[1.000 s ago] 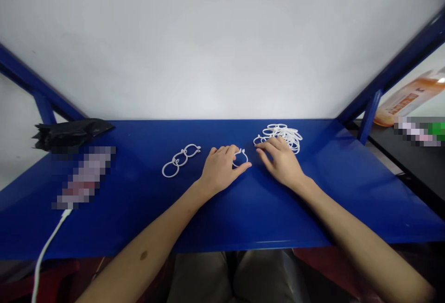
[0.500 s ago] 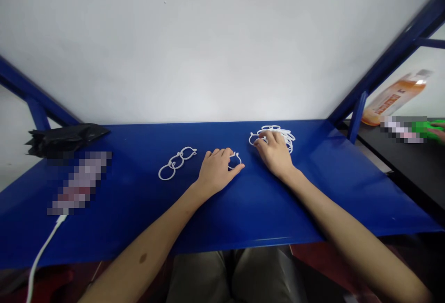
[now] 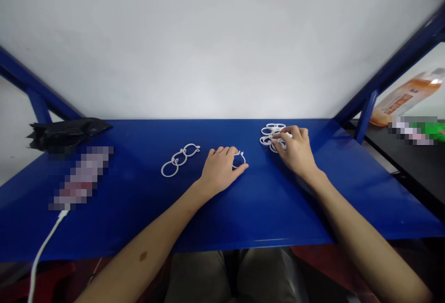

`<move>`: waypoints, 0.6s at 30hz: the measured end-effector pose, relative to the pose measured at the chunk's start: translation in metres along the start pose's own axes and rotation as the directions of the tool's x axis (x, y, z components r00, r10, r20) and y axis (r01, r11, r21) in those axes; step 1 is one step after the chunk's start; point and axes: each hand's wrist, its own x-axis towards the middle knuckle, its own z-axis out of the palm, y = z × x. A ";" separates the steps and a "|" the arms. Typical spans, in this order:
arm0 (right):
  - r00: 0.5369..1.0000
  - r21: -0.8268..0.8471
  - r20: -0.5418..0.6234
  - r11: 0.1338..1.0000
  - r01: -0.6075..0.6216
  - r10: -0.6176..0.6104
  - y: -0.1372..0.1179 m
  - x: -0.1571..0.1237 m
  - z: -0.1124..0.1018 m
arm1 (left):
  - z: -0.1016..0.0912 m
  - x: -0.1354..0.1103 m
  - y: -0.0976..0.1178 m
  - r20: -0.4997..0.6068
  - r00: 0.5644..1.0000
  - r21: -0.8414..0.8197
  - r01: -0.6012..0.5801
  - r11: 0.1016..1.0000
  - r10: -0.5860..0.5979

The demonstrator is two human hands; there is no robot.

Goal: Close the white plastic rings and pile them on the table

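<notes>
My left hand [image 3: 219, 170] rests on the blue table [image 3: 139, 210] with its fingers curled round a single white ring [image 3: 239, 159]. My right hand [image 3: 295, 151] lies over a pile of white rings [image 3: 270, 134] at the back right, its fingertips pinched on rings in the pile. A short chain of three linked white rings [image 3: 180, 160] lies flat to the left of my left hand, untouched.
A black bag [image 3: 66, 132] sits at the table's back left corner. A blurred object [image 3: 81, 178] with a white cable [image 3: 43, 252] lies at the left. Blue frame struts rise on both sides. An orange bottle [image 3: 406, 97] lies on the neighbouring surface at right.
My right hand has slid right and back over the ring pile and closed its fingertips on rings. My left hand has kept its hold on the single ring.
</notes>
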 end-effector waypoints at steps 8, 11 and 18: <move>0.994 0.389 0.102 0.918 -0.075 0.038 -0.042 0.000 -0.014 | 0.002 -0.001 0.001 -0.106 0.994 -0.020 -0.037 0.999 0.034; 0.929 0.577 0.357 0.759 -0.303 0.099 -0.061 -0.004 -0.014 | 0.002 -0.003 0.003 -0.179 0.979 0.012 -0.093 0.996 0.094; 0.796 0.712 0.602 0.408 -0.572 0.065 -0.072 -0.011 -0.003 | 0.001 -0.007 0.007 -0.215 0.961 0.042 -0.169 0.985 0.174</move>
